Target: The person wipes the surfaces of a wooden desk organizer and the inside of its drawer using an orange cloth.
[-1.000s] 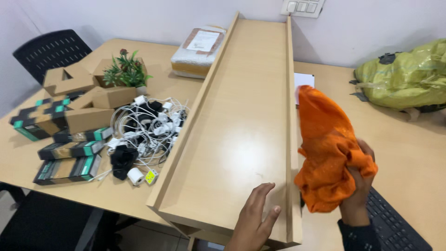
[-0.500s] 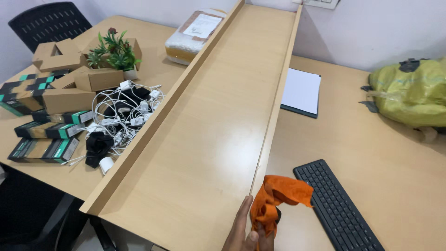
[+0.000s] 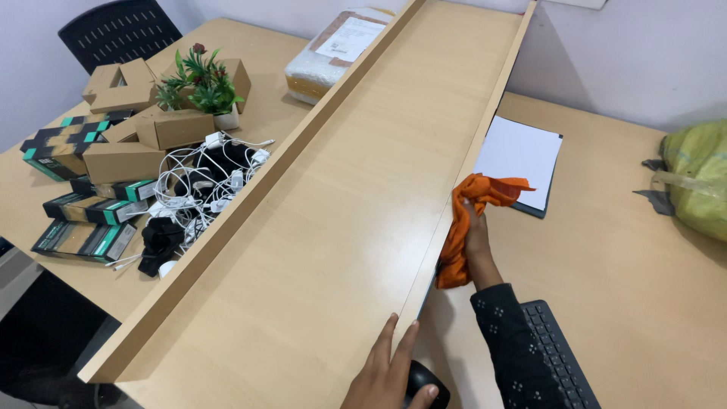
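Observation:
A long light-wood board (image 3: 341,204) with raised side rims lies lengthwise on the desk. My right hand (image 3: 475,241) grips an orange cloth (image 3: 468,220) and presses it against the outer side of the board's right rim, about halfway along. My left hand (image 3: 386,371) rests flat, fingers apart, on the board's near right corner beside the rim. A small black object (image 3: 424,379) sits just under its thumb.
A black keyboard (image 3: 556,360) lies at the near right, a white pad (image 3: 522,155) beyond the cloth, a green bag (image 3: 700,178) at far right. Left of the board are tangled white cables (image 3: 201,189), boxes (image 3: 125,163), a small plant (image 3: 198,83) and a wrapped parcel (image 3: 337,49).
My right hand has carried the orange cloth from the near end up along the right rim's outside. My left hand stays at the near corner.

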